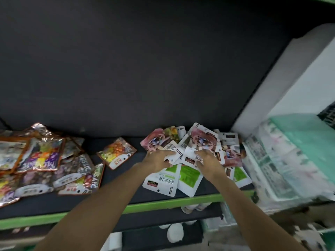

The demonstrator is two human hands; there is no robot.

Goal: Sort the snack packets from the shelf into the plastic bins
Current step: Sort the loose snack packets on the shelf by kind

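Together, two hands' fingers, left hand (157, 159) and right hand (208, 160), grip white packets (188, 161).

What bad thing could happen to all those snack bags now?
The white packets overlap loosely and reach near the shelf's green edge, so some might slide off as the left hand and right hand gather them. The lone orange packet might get left behind.

The white bin (299, 109) at right is smeared by blur, and the foil packets (10, 160) run off the left edge
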